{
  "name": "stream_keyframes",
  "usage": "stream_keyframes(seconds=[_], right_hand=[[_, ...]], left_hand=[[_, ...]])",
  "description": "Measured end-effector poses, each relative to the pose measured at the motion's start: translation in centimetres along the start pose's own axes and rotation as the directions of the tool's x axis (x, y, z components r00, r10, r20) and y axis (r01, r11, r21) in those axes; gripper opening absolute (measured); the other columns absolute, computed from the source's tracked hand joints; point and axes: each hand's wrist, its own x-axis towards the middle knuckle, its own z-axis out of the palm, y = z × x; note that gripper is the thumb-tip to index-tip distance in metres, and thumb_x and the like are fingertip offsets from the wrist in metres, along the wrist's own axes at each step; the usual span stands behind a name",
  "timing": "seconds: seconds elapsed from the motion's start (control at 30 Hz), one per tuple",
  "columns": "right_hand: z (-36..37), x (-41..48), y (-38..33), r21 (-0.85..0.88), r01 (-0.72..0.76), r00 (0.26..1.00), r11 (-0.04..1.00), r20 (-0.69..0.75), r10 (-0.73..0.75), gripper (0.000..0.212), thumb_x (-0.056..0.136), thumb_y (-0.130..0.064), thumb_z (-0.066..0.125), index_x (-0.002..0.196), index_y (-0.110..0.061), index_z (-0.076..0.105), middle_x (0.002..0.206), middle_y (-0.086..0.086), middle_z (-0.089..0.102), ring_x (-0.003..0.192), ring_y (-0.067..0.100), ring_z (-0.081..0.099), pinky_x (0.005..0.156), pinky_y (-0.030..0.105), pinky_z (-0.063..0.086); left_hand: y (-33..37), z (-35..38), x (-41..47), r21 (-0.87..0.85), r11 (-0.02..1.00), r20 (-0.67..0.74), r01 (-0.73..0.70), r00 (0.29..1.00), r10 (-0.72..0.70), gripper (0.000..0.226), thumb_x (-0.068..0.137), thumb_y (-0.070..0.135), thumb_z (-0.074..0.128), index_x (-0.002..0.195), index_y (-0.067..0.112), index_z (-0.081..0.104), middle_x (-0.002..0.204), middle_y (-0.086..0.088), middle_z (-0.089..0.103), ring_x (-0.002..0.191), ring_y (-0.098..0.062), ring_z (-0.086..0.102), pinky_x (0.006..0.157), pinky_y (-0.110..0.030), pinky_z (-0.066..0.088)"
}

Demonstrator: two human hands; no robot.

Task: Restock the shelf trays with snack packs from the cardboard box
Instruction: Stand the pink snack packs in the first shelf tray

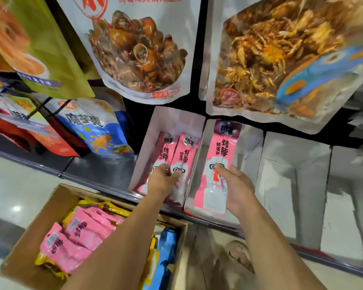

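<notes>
Right fingers pinch one pack, left fingers another

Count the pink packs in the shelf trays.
3. Two packs side by side in the left tray, at the left hand; one pack in the right tray, held by the right hand. Others may hide beneath.
</notes>
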Motion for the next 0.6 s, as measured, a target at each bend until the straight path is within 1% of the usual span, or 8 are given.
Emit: stream_keyframes(seconds=[0.03,0.1,0.17,0.23,0.33,0.4,0.5,0.6], right_hand=[[-0.1,0.3,0.2,0.003,-0.001,1.0,1.0,0.003,0.001,0.03,0.071,-0.035,0.085,0.098,-0.024,0.079,0.112,0.008,0.076,0.12,0.034,0.063,0.113,0.056,0.039],[-0.1,0.6,0.3,0.019,-0.007,1.0,1.0,0.002,0.007,0.027,0.076,-0.03,0.085,0.101,-0.022,0.079,0.112,0.009,0.076,0.121,0.034,0.063,0.113,0.057,0.04],[0.1,0.7,0.4,0.025,-0.019,1.0,1.0,0.003,0.019,0.022,0.082,-0.026,0.081,0.104,-0.021,0.079,0.111,0.007,0.076,0.12,0.033,0.064,0.112,0.056,0.041],[0.5,0.4,0.2,0.031,-0.028,1.0,0.999,0.0,0.028,0.021,0.086,-0.022,0.079,0.107,-0.019,0.078,0.112,0.007,0.076,0.118,0.033,0.065,0.11,0.055,0.043],[1.1,0.1,0.0,0.042,-0.031,1.0,0.999,0.001,0.031,0.02,0.089,-0.017,0.075,0.109,-0.016,0.077,0.112,0.009,0.076,0.114,0.033,0.067,0.107,0.054,0.047],[1.7,-0.2,-0.2,0.051,-0.037,0.999,0.998,0.018,0.036,0.02,0.09,-0.016,0.073,0.11,-0.014,0.076,0.11,0.012,0.076,0.103,0.031,0.071,0.102,0.052,0.051],[2.6,-0.3,0.1,0.062,-0.044,0.998,0.997,0.044,0.041,0.021,0.091,-0.013,0.072,0.111,-0.012,0.075,0.108,0.014,0.076,0.097,0.032,0.072,0.095,0.052,0.054],[3.7,-0.2,0.7,0.066,-0.043,0.997,0.997,0.066,0.038,0.021,0.091,-0.012,0.071,0.112,-0.012,0.074,0.11,0.017,0.075,0.099,0.035,0.071,0.094,0.055,0.055]], left_hand=[[-0.1,0.2,0.0,0.021,1.0,0.001,-0.006,1.0,0.006,0.042,0.087,0.039,0.071,0.115,0.008,0.066,0.08,0.001,0.066,0.076,-0.016,0.059,0.067,-0.022,0.041],[0.1,0.5,0.0,0.098,0.995,-0.001,-0.03,1.0,0.03,0.033,0.085,0.041,0.072,0.096,0.01,0.066,0.08,-0.001,0.063,0.076,-0.02,0.056,0.07,-0.028,0.044],[0.1,0.5,0.1,0.183,0.982,-0.007,-0.043,0.999,0.045,0.033,0.082,0.047,0.074,0.082,0.015,0.064,0.095,-0.005,0.06,0.083,-0.022,0.057,0.077,-0.031,0.048],[0.2,0.2,0.2,0.259,0.964,-0.015,-0.055,0.998,0.061,0.037,0.08,0.051,0.074,0.092,0.017,0.068,0.106,-0.005,0.048,0.102,-0.026,0.052,0.091,-0.034,0.047],[0.6,-0.8,-0.1,0.297,0.951,-0.015,-0.084,0.996,0.092,0.056,0.079,0.055,0.074,0.121,0.02,0.062,0.118,-0.007,0.047,0.116,-0.029,0.047,0.099,-0.041,0.046],[0.5,-1.9,-0.3,0.248,0.961,-0.113,-0.125,0.981,0.157,0.055,0.082,0.051,0.072,0.123,0.016,0.06,0.117,-0.008,0.051,0.114,-0.029,0.049,0.095,-0.042,0.046],[0.0,-4.3,-0.5,0.236,0.948,-0.339,-0.215,0.896,0.287,0.039,0.089,0.043,0.066,0.115,0.014,0.06,0.106,-0.007,0.054,0.103,-0.028,0.052,0.082,-0.042,0.047],[-1.5,-6.6,0.8,0.165,0.974,-0.419,-0.157,0.882,0.213,0.037,0.091,0.037,0.064,0.119,0.013,0.063,0.108,-0.011,0.061,0.101,-0.033,0.055,0.085,-0.044,0.046]])
